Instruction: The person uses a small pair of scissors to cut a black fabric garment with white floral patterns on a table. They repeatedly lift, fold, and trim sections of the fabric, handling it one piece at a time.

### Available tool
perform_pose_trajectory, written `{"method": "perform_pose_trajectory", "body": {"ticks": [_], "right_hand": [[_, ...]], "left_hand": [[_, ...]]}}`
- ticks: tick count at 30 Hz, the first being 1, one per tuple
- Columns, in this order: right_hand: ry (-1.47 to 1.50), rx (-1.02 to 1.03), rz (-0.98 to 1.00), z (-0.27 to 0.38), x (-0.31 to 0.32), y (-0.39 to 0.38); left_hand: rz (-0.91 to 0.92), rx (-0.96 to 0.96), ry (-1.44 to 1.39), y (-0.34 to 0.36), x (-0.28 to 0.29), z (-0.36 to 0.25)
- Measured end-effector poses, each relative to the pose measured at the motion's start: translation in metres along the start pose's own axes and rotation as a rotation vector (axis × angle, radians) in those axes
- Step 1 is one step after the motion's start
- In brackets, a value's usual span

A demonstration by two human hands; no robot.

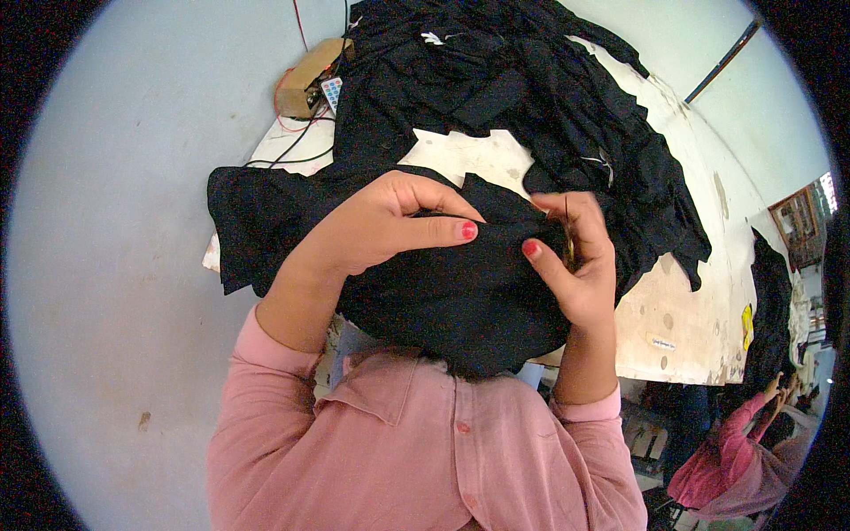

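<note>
A piece of black cloth (452, 296) hangs over the near edge of the table and down in front of my shirt. My left hand (381, 226) pinches its upper fold between thumb and fingers. Across from it, my right hand (580, 261) grips the same cloth, thumb on the near side and fingers curled behind. A small gold-coloured thing (569, 248) shows inside the right palm, mostly hidden, its kind unclear. The fingertips of both hands are partly covered by the fabric.
More black garments (478, 80) are heaped across the pale, worn table (673, 327). A brown box (314, 75) with wires and a remote control (332, 92) lie at the far left, by the wall. At the right, a person in pink (730, 465) sits near more black cloth (770, 305).
</note>
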State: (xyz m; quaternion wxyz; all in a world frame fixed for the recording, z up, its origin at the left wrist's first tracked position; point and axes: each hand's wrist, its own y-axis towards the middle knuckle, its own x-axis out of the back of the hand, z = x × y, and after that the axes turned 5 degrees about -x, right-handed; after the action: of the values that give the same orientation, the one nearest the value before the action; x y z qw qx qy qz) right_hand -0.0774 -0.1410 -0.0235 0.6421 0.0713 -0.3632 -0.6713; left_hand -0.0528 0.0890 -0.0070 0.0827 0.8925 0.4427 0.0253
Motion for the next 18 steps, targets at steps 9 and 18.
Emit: {"method": "perform_pose_trajectory", "body": {"ticks": [9,18], "right_hand": [[-0.333,0.351,-0.079,0.017,-0.018,-0.002],[0.265,-0.08,0.083,0.005,-0.004,-0.007]], "left_hand": [[0.054,-0.109,0.034,0.01,-0.007,0.013],[0.033,-0.144,0.394,0.017,-0.006,0.015]]}}
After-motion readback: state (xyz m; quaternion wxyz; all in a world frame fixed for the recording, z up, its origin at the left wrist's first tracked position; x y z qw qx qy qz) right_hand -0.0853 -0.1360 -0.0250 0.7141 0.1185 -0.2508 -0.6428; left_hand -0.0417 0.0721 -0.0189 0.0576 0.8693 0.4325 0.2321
